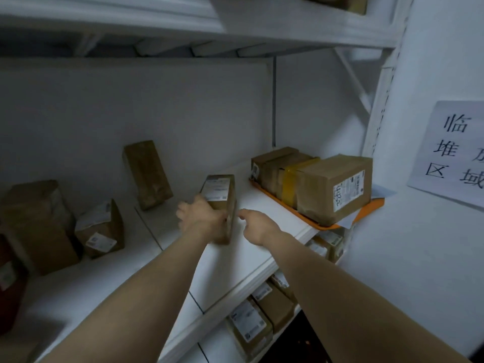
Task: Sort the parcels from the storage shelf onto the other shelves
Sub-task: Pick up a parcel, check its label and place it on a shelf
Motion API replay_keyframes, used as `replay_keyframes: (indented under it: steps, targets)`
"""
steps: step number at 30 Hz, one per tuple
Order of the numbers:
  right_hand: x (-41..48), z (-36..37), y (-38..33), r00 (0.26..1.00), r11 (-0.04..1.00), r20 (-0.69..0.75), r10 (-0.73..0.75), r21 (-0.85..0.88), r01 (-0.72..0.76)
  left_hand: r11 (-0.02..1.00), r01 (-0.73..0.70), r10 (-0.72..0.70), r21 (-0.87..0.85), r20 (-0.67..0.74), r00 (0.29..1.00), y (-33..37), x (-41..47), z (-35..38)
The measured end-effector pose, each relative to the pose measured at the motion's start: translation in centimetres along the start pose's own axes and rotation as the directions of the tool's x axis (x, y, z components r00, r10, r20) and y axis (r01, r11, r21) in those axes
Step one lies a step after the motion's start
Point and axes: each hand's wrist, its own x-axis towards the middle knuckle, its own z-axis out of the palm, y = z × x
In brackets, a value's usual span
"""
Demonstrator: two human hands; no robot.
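Observation:
A small brown cardboard parcel (221,197) with a white label on top stands on the white shelf board (264,231) in the middle of the view. My left hand (201,218) grips its near left side, fingers wrapped around the edge. My right hand (258,224) hovers just right of the parcel, fingers loosely extended toward it, not touching it as far as I can see. At the right end of the shelf a row of brown parcels (332,187) lies on an orange tray (366,208).
Further parcels stand on the same shelf: one leaning on the back wall (148,174), one tilted (100,229), a large one (36,226) at left. More labelled parcels (251,326) fill the shelf below. A paper sign (453,150) hangs on the right wall. Another shelf is overhead.

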Motion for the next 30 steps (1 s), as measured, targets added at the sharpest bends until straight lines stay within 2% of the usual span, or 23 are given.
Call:
replay_keyframes:
  steps: [5,9,11,13,15,17,19,21,24,27,30]
  targets:
    - [2.4,0.9,0.4,0.998,0.996,0.012,0.063,0.056,-0.063,0.999,-0.007,0.002,0.04,0.123,0.992,0.2,3.9,1.6]
    - [3.4,1.8,1.0,0.995,0.987,0.018,0.096,0.127,-0.097,1.0,-0.014,0.012,0.016,0.141,0.99,-0.1,5.0,2.1]
    - [3.6,2.0,1.3,0.993,0.978,0.003,0.118,0.172,-0.117,0.999,0.016,-0.007,-0.051,0.169,0.986,-0.3,5.6,2.1]
    - [4.0,2.4,1.5,0.989,0.957,-0.016,0.149,0.252,-0.14,0.975,0.093,-0.047,-0.204,0.22,0.974,-0.7,5.8,1.6]
    - [4.3,2.6,1.6,0.975,0.89,-0.043,0.22,0.418,-0.183,0.895,0.159,-0.046,-0.416,0.269,0.962,-1.6,5.4,0.7]
    - [4.2,2.4,1.3,0.941,0.751,-0.032,0.337,0.611,-0.248,0.806,0.218,-0.007,-0.55,0.359,0.933,-2.2,3.7,-0.5]
    - [3.5,2.2,0.9,0.912,0.588,0.029,0.409,0.756,-0.288,0.774,0.268,0.021,-0.574,0.447,0.894,-2.7,1.4,-1.6]
    - [2.3,1.9,0.8,0.904,0.519,0.073,0.421,0.798,-0.306,0.754,0.314,0.06,-0.577,0.537,0.841,-3.1,-1.0,-2.7]
    - [-0.8,1.5,0.6,0.906,0.51,0.086,0.415,0.802,-0.31,0.737,0.364,0.117,-0.569,0.638,0.761,-2.9,-5.6,-4.4]
    - [-4.6,1.1,0.7,0.92,0.558,0.07,0.387,0.776,-0.294,0.723,0.373,0.133,-0.581,0.647,0.75,-3.7,-9.6,-4.8]
    - [-8.1,1.4,0.5,0.945,0.56,0.073,0.318,0.79,-0.249,0.744,0.369,0.135,-0.558,0.666,0.734,-5.0,-11.9,-4.6]
